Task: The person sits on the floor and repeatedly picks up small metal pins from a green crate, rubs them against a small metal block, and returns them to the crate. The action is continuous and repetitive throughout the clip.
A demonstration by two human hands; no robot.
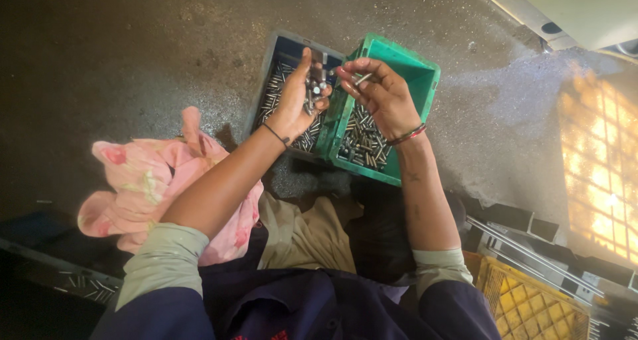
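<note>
My left hand [297, 95] is cupped around a bunch of small metal pins [315, 87], held above the blue bin [274, 56]. My right hand [380, 95] pinches a single metal pin [362, 78] between thumb and fingers, over the green bin [417, 68]. Both bins stand side by side on the dark floor and hold several short metal pins. The two hands are close together, almost touching at the fingertips.
A pink patterned cloth [149, 180] lies on the floor at my left. A yellow plastic crate [525, 300] and metal bars [525, 250] sit at the lower right. Loose pins [86, 285] lie on a dark tray at lower left. Sunlight patches the floor at right.
</note>
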